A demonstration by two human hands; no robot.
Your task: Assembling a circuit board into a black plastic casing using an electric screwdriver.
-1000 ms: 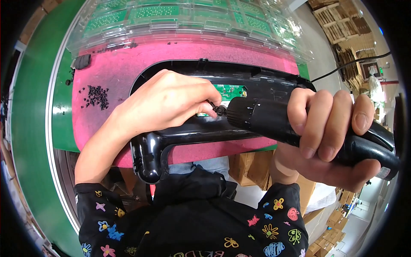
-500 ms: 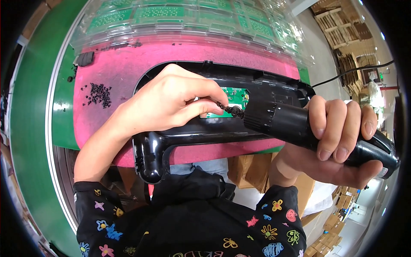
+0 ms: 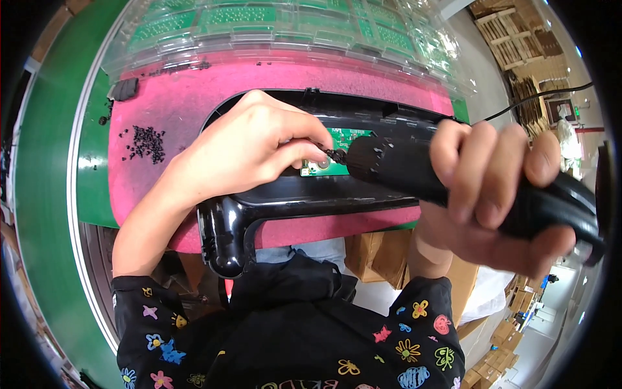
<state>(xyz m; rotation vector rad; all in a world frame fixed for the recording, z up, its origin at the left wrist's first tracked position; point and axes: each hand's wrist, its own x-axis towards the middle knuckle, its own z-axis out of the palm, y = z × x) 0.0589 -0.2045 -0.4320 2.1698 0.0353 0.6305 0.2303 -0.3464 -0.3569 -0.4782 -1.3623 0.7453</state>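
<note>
Fingertips together, my left hand (image 3: 256, 146) pinches a small clump of black screws (image 3: 337, 156) at the driver's front end. My right hand (image 3: 499, 178) is wrapped round a black electric screwdriver (image 3: 396, 162), held almost level and pointing left. The driver's bit cannot be made out among the screws. Below both hands lies a black plastic housing (image 3: 298, 206) with a handle-like arm at its left. Inside it sits a green circuit board (image 3: 314, 171), partly covered by my left fingers and the driver. Left of my forearm, more small black screws (image 3: 148, 144) lie in a loose pile.
A pink mat (image 3: 129, 194) lies under the housing. Clear plastic trays (image 3: 259, 42) with green boards stand along its far side. A dark grey block-like piece (image 3: 126, 89) rests at the far left corner. A black cord (image 3: 544, 96) runs off right. Cardboard boxes (image 3: 370, 256) stand below the mat's near edge.
The screwdriver and my right hand have moved left and slightly up, bringing the driver's front closer to my left fingertips. My left hand has shifted slightly left, still pinching.
</note>
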